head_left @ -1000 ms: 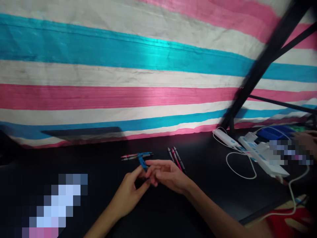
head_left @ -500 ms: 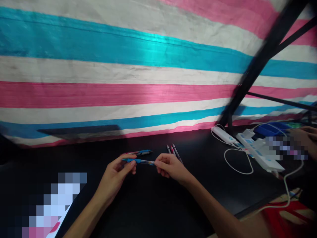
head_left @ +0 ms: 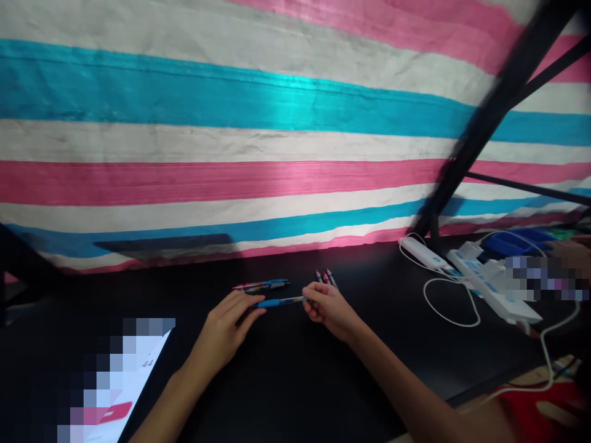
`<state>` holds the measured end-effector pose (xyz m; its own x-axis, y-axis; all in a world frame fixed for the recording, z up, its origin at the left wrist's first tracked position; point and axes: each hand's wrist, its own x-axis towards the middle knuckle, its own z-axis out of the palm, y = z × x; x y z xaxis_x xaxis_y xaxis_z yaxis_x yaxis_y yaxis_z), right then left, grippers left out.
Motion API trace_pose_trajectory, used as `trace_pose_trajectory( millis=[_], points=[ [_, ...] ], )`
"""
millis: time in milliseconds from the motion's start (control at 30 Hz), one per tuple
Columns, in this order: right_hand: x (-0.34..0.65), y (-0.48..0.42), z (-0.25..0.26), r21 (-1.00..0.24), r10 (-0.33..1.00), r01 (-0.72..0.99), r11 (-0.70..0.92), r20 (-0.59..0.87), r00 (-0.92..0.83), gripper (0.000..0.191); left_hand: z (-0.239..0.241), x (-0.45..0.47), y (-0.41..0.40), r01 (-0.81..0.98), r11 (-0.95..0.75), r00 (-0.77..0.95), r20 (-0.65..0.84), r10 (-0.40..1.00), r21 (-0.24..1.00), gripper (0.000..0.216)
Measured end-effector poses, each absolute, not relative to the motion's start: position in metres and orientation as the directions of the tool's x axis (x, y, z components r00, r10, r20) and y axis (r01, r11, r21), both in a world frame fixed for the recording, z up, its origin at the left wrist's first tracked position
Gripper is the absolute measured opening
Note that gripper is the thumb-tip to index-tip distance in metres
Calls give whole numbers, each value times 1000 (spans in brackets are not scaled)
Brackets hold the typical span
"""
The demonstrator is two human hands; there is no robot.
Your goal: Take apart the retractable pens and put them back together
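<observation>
A clear-barrelled pen with a blue grip [head_left: 276,303] is held almost level between my two hands, above the black table. My left hand [head_left: 231,320] has its thumb and fingers closed about the pen's left end, which is hidden there. At the other end, my right hand [head_left: 329,309] pinches the clear barrel with thumb and forefinger, the remaining fingers curled in. Just behind my left hand lie a few pens [head_left: 265,285], one with blue parts and one with red. More pens [head_left: 329,277] lie behind my right hand, partly covered by it.
To the right, a white power strip [head_left: 496,286] with plugs and looping white cables lies on the black table [head_left: 369,258]. A blue tray [head_left: 517,241] sits behind it, near another person's hand [head_left: 570,252]. A lit screen [head_left: 138,375] is at lower left. Striped sheeting [head_left: 277,184] hangs behind.
My left fingers have shifted from the blue grip to the pen's left end, covering the tip that showed before. My right hand keeps its pinch. The whole view has shifted slightly.
</observation>
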<state>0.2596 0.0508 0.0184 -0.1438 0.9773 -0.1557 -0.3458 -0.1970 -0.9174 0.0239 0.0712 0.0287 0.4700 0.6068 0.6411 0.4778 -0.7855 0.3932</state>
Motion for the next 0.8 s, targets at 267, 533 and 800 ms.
trace_pose_trajectory(
  millis=[267, 533, 800],
  points=[
    [259, 48, 26, -928, 990, -352, -126, -97, -99, 31, 32, 21, 73, 517, -811, 492, 679, 544, 276, 15],
    [266, 48, 21, -884, 865, -156, -440, -371, -338, 46, 37, 16, 68, 572, -819, 543, 726, 422, 47, 19],
    [271, 49, 27, -594, 692, -375, -712, -501, -520, 41, 33, 27, 62, 577, -813, 635, 671, 383, -81, 10]
  ],
)
